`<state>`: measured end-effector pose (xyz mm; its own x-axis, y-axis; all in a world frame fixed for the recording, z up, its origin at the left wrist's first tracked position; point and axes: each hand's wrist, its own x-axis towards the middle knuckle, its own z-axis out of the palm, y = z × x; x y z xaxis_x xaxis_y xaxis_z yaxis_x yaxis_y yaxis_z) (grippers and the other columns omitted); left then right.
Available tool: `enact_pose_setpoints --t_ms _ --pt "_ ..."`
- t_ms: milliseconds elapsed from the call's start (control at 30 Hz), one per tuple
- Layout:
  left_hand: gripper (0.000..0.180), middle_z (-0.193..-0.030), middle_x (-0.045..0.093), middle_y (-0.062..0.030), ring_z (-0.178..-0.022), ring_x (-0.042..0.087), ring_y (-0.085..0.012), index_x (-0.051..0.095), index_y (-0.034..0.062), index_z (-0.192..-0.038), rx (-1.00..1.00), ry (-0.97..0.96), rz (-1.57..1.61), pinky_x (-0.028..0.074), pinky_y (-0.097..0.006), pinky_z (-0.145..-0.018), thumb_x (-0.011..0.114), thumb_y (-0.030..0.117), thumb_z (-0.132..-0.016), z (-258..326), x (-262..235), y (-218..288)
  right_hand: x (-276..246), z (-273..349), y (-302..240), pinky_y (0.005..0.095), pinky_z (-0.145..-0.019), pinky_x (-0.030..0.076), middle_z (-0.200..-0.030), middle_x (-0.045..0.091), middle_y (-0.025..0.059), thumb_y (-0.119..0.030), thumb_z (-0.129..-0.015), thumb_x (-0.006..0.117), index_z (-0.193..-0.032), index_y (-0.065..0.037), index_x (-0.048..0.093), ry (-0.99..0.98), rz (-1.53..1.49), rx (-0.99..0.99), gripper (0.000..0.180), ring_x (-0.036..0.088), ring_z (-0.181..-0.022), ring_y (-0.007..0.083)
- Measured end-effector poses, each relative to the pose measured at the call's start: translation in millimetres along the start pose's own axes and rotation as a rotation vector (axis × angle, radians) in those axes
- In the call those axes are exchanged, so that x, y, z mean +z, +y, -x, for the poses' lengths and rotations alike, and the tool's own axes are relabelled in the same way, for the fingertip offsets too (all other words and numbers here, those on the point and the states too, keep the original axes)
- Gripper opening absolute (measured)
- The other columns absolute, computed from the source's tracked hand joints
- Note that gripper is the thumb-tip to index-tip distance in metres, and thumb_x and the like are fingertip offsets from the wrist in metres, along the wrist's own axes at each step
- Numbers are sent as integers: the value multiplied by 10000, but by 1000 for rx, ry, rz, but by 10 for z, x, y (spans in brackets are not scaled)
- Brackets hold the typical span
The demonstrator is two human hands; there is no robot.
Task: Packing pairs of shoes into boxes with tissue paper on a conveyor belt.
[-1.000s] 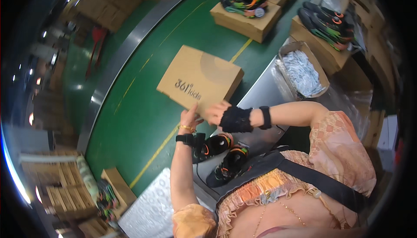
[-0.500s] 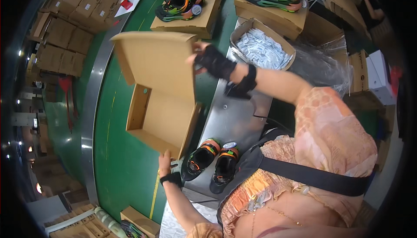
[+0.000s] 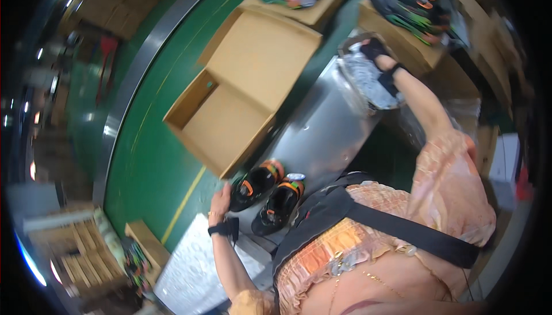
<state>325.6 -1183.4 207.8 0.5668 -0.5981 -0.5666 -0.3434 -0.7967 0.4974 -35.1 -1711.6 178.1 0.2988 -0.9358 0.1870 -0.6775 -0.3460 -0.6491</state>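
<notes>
An open cardboard shoebox (image 3: 230,120) lies on the green conveyor belt, its lid (image 3: 261,56) folded back. Below its near corner, a pair of black sneakers with orange and green trim, a left shoe (image 3: 256,185) and a right shoe (image 3: 279,207), stands on the metal ledge. My left hand (image 3: 219,202), fingers stretched upward, is beside the left shoe's toe; whether it touches the shoe I cannot make out. At the carton of small white sachets (image 3: 368,79), my right hand (image 3: 375,50) in a black fingerless glove reaches over the contents, its fingers blurred.
Sneakers (image 3: 411,7) sit on a closed shoebox (image 3: 397,36) behind the sachets. More sneakers on another box (image 3: 310,7) stand farther along the belt. A metal rail (image 3: 129,85) borders the belt's far side. Clear plastic sheeting (image 3: 460,111) hangs at right.
My right hand has let go of the shoebox lid and moved right to the sachet carton. My left hand has left the box's near edge. The whole view has turned and shifted.
</notes>
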Motion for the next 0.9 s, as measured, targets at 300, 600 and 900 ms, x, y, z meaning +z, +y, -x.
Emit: enact_pose_setpoints --t_ms 300,600,900 --pt "377 -780 594 -199 -728 576 -325 576 43 -963 240 217 103 449 -366 -647 451 377 -840 785 60 342 502 707 -2506 277 -727 448 -999 537 107 -191 -736 634 -1180 -38 441 -621 -394 -670 508 556 -770 172" --pt "363 -902 601 -176 -778 586 -272 575 2 -994 -453 1024 48 480 -336 -695 542 312 -808 2148 14 -2115 1695 1712 -2981 477 -795 391 -981 569 154 -192 -742 540 -1126 -78 461 -1203 346 -1083 408 534 -950 314" --pt "1071 -1397 116 -193 -1303 81 -314 55 76 -1361 -869 421 -138 109 -617 -961 596 626 -618 1988 -252 -1521 1712 1869 -3047 421 -698 445 -872 581 208 -118 -794 448 -1090 -66 421 -1118 398 -1102 302 567 -827 357"
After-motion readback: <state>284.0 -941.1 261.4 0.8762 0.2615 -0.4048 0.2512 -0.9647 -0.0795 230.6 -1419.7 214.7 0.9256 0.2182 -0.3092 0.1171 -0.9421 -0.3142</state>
